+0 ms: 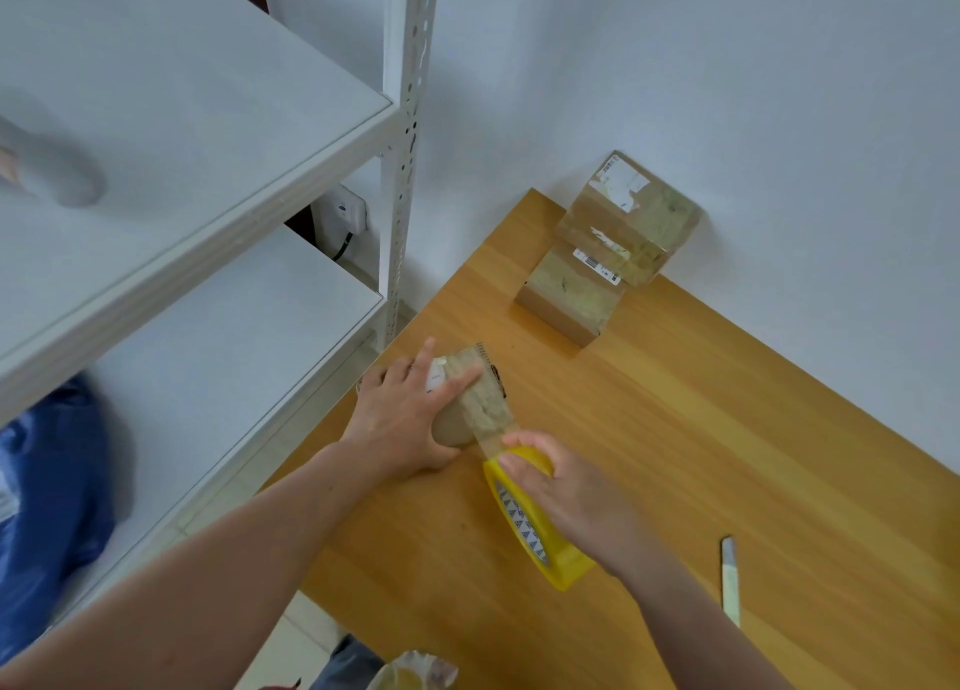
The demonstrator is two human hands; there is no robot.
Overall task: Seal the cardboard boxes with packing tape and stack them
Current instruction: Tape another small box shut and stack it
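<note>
Nearest, the yellow tape roll [521, 524] was gripped by the right hand [576, 497], fingers curled over its rim, so that the strip could be drawn taut off the small box [480, 403]. That box, at the left edge of the table [727, 429], was pressed down by the flat, straight-fingered left hand [400, 419], apparently to steady it. Farther off, two taped boxes [613, 242] were stacked against the wall.

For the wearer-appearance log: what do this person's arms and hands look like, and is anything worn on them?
The left hand and right hand are ungloved. Both arms are bare to the frame edge, with no sleeves showing. No watch or wristband is visible.
</note>
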